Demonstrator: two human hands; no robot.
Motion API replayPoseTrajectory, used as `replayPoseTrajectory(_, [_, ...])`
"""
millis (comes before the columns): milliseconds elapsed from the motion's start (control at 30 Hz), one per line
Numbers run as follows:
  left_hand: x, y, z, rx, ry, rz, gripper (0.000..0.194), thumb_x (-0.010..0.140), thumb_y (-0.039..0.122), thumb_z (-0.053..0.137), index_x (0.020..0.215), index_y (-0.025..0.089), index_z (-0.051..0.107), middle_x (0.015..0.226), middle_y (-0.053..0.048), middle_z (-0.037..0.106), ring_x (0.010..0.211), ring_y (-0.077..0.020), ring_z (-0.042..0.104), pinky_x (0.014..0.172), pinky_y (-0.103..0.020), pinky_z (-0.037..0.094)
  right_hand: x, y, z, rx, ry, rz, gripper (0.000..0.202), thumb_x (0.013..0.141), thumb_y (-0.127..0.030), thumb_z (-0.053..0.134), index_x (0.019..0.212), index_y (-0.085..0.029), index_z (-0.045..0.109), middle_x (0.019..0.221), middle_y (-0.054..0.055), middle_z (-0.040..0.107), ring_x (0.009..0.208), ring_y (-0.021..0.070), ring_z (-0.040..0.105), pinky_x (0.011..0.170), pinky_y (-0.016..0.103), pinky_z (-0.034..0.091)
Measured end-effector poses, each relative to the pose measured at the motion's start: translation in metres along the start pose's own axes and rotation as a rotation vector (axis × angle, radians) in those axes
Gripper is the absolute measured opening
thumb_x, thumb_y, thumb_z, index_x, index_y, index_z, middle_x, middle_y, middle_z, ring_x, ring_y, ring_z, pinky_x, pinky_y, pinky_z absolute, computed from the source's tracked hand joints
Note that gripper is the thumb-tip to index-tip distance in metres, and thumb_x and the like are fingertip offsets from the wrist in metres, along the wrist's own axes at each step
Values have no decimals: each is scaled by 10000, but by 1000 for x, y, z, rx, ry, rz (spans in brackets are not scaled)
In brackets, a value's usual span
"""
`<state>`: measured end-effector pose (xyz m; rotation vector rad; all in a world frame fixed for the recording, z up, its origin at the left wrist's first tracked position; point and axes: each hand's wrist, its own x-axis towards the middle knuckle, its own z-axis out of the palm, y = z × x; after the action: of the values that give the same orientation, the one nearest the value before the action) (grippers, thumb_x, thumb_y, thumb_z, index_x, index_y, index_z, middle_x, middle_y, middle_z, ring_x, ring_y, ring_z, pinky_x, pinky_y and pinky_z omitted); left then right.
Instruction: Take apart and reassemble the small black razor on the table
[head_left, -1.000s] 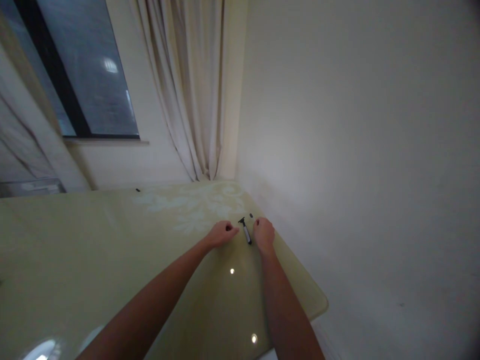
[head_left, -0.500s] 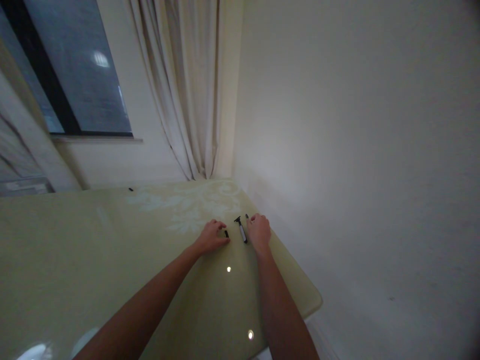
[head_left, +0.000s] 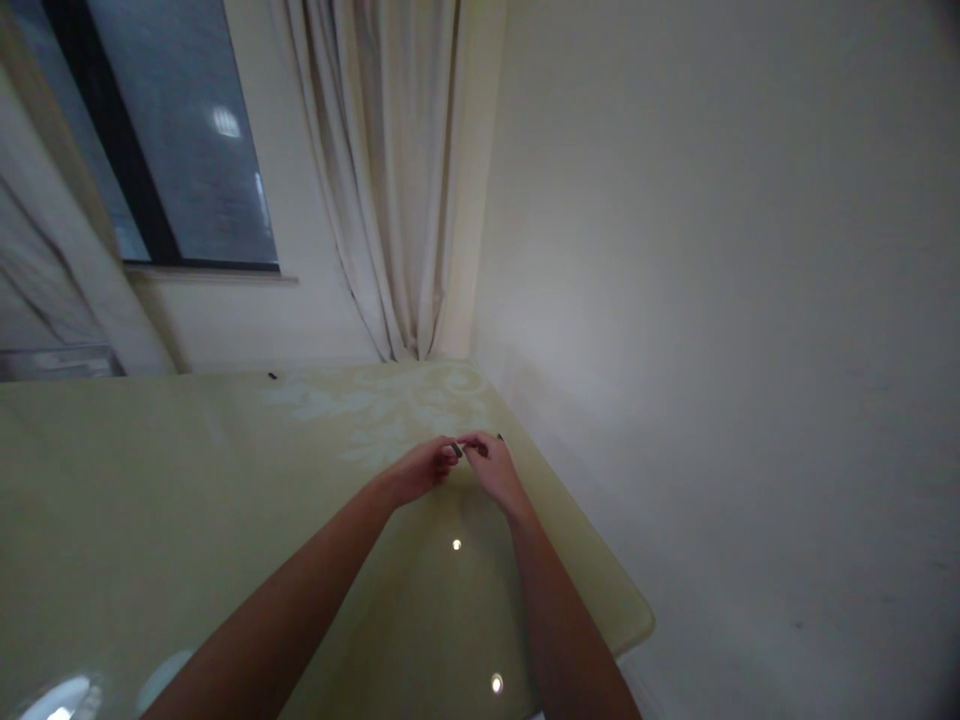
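A small black piece (head_left: 456,451), its kind too small to make out, is pinched between the fingertips of my left hand (head_left: 424,470), just above the table. My right hand (head_left: 491,468) meets it from the right, fingers bent and their tips against or very near the left fingertips. Whatever those right fingers hold, if anything, is hidden. Past the right knuckles, the end of another dark bit (head_left: 501,436) shows. The razor seen earlier between the hands is out of sight, where my right hand now is.
Both arms reach over a glossy yellow-green table (head_left: 360,610). Near its far edge lies another small black object (head_left: 272,376). A plain wall (head_left: 675,300) borders the table on the right; curtains (head_left: 397,200) and a window (head_left: 187,130) are behind it.
My left hand has closed on the small black piece and lifted it slightly. My right hand has moved left to meet it, covering the razor's place. The view has shifted slightly.
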<state>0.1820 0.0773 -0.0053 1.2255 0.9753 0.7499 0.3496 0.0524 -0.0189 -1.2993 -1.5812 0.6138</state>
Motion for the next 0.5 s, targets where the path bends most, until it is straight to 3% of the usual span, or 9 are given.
replayPoseTrajectory(100, [-2,4,-4,-180,-45,-81,256,791,405,634,751,163,708,661,-15,620,571,-117,562,587,-233,487,-2,-6,3,19,-41,-40,248,816,-219,667,1050,-181,742,964,44,735,732,146,619,694,262,484])
replayPoseTrajectory(233, [-4,1,-4,-350,-61,-123,225,840,330,613,743,150,708,654,-22,622,585,-108,578,620,-210,516,-6,-14,4,-38,11,-98,186,805,-244,749,976,-170,751,927,50,700,696,135,592,665,255,471])
replayPoseTrajectory(367, [-4,-6,-4,-428,-49,-126,232,866,299,607,728,144,708,655,-28,638,577,-106,583,609,-210,513,-5,-15,4,-107,20,-179,136,827,-215,749,953,-173,778,898,47,671,692,131,575,683,258,470])
replayPoseTrajectory(500, [-3,-12,-7,-430,-30,-79,112,815,235,690,766,145,735,759,-42,707,602,-95,584,600,-203,477,-4,-12,-1,-143,-20,-212,154,863,-200,712,992,-200,796,929,44,632,720,129,572,676,251,472])
